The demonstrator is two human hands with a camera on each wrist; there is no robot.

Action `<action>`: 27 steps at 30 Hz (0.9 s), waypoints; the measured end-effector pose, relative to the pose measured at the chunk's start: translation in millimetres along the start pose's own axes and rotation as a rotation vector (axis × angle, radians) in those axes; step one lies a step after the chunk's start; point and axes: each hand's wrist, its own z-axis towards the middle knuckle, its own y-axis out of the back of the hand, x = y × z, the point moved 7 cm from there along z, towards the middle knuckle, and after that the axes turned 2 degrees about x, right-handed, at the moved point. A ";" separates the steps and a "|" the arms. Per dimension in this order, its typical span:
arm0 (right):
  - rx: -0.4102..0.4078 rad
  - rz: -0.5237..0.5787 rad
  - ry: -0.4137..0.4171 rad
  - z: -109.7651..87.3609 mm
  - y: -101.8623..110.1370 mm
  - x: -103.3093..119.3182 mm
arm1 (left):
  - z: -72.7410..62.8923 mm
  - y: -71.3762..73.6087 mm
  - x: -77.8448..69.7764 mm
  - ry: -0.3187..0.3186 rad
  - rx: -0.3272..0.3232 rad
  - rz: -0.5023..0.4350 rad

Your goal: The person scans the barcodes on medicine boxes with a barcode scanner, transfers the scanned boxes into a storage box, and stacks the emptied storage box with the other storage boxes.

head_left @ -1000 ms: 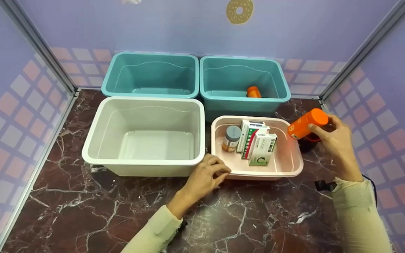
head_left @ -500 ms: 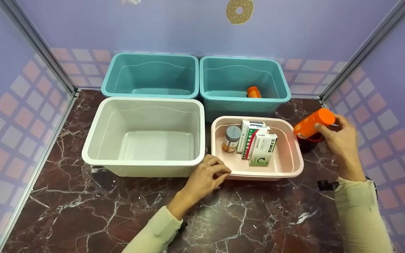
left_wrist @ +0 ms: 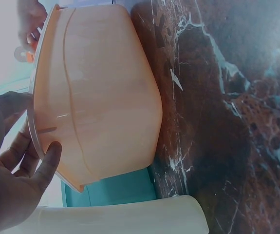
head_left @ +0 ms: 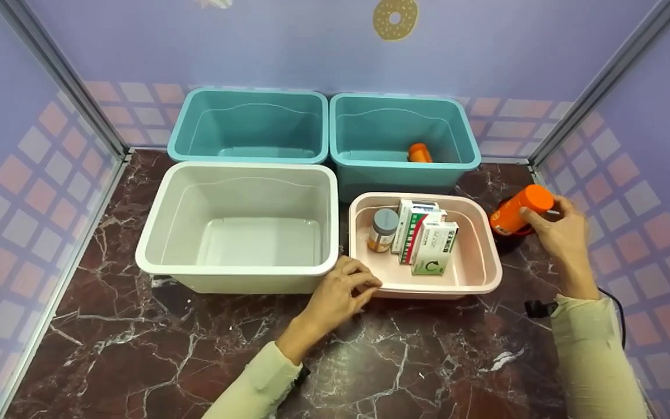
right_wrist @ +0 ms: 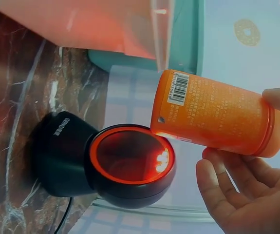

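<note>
My right hand point(head_left: 565, 235) holds an orange bottle point(head_left: 515, 216) by its cap end, tilted, right of the pink bin point(head_left: 474, 289). In the right wrist view the bottle's barcode label shows, and its base is at the lit, red-ringed window of a black barcode scanner point(right_wrist: 64, 153); whether they touch I cannot tell. My left hand point(head_left: 341, 291) grips the pink bin's near left rim, fingers over the edge and thumb by the outer wall. Inside that bin stand a grey-capped bottle point(head_left: 382, 230) and several medicine boxes point(head_left: 434, 247).
A white bin point(head_left: 242, 269) stands left of the pink one. Behind are two teal bins, the left one point(head_left: 248, 158) and the right one point(head_left: 405, 165), which has an orange bottle point(head_left: 420, 153) inside. Purple walls enclose the marbled table point(head_left: 184, 355) on three sides.
My right hand has moved the orange bottle slightly right and down, away from above the pink bin's rim to over the scanner. The left hand has stayed in place.
</note>
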 end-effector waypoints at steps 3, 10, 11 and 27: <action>-0.007 -0.037 -0.005 1.1 -0.5 -4.0 | 0.3 -0.4 0.1 0.000 0.003 0.000; -0.038 -0.057 -0.003 -0.2 0.0 -8.0 | 0.2 0.2 -0.7 -0.007 -0.011 -0.004; -0.040 -0.058 -0.002 -0.6 -0.1 -8.0 | 0.1 0.3 -0.7 -0.009 -0.015 -0.006; -0.049 -0.076 -0.004 3.1 -3.4 -16.0 | -0.2 0.4 0.1 -0.002 -0.017 -0.012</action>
